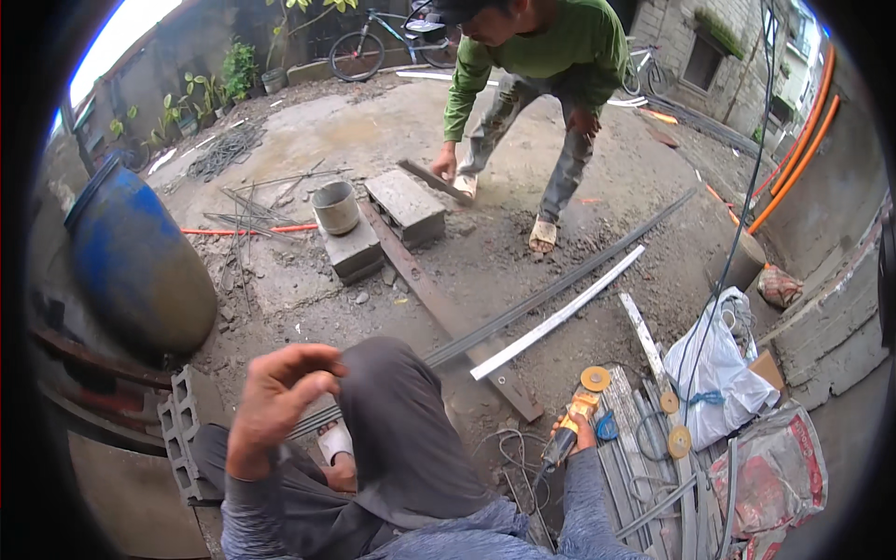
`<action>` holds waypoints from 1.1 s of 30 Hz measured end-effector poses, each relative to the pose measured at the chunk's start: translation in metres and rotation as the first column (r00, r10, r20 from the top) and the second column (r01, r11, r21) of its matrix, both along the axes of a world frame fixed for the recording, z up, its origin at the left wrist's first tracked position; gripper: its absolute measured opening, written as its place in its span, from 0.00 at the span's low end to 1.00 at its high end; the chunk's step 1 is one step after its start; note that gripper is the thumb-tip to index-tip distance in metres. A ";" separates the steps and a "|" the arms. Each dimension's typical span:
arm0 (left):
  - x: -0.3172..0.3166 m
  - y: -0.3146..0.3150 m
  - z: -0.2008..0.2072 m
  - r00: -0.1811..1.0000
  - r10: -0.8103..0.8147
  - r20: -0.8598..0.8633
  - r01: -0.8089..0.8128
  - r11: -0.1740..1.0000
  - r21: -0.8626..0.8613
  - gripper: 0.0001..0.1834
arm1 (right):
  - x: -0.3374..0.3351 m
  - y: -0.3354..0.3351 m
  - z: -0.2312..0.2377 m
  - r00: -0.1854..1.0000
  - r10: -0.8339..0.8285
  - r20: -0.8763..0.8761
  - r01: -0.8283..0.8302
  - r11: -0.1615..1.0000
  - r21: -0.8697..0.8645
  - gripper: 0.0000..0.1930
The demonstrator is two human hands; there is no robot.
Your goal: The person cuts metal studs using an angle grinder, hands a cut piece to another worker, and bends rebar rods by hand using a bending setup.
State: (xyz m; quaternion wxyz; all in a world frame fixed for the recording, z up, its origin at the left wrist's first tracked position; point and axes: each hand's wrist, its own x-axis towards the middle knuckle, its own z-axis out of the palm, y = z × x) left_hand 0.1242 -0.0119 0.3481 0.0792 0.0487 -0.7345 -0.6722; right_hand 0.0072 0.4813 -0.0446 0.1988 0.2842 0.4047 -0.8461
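My left hand (pixel 285 399) is raised over my bent left leg, beside my knee (pixel 387 392). Its fingers are curved and apart from the thumb, with nothing between them. Low at the right, my right hand (pixel 584 433) grips a yellow and black angle grinder (pixel 564 437). The grinder's round tan disc (pixel 595 378) points away from me, and its cord trails down beside it. Just right of the grinder are weathered wooden planks (pixel 618 401), a blue tape measure (pixel 606 427) and loose cutting discs (pixel 679 441).
A person in green (pixel 560 47) bends ahead, one hand on a short board (pixel 434 180). Long grey metal studs (pixel 579 271) and a white strip (pixel 560 313) cross the ground. Concrete blocks (pixel 406 205) hold a bucket (pixel 336 207). A blue drum (pixel 140 252) stands left; white sacks (pixel 714 373) lie right.
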 end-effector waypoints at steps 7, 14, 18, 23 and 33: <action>0.059 -0.165 -0.033 0.895 0.420 0.147 -0.355 0.873 -0.333 0.15 | -0.026 0.017 -0.029 0.998 0.033 0.059 -0.042 0.987 0.153 0.17; 0.103 -0.247 -0.091 0.730 0.603 0.322 -0.442 0.776 -0.450 0.14 | -0.027 -0.010 -0.015 0.972 0.201 0.123 -0.232 0.905 0.357 0.15; 0.115 -0.260 -0.135 0.711 0.584 0.392 -0.404 0.795 -0.451 0.15 | -0.017 -0.019 -0.017 0.969 0.226 0.099 -0.247 0.882 0.402 0.13; 0.124 -0.253 -0.128 0.731 0.570 0.375 -0.405 0.805 -0.435 0.14 | -0.003 -0.043 -0.009 0.981 0.182 0.069 -0.195 0.916 0.352 0.13; 0.100 -0.261 -0.143 0.726 0.472 0.499 -0.269 0.864 -0.426 0.19 | -0.001 0.006 -0.082 0.985 0.151 -0.087 -0.137 0.979 0.149 0.13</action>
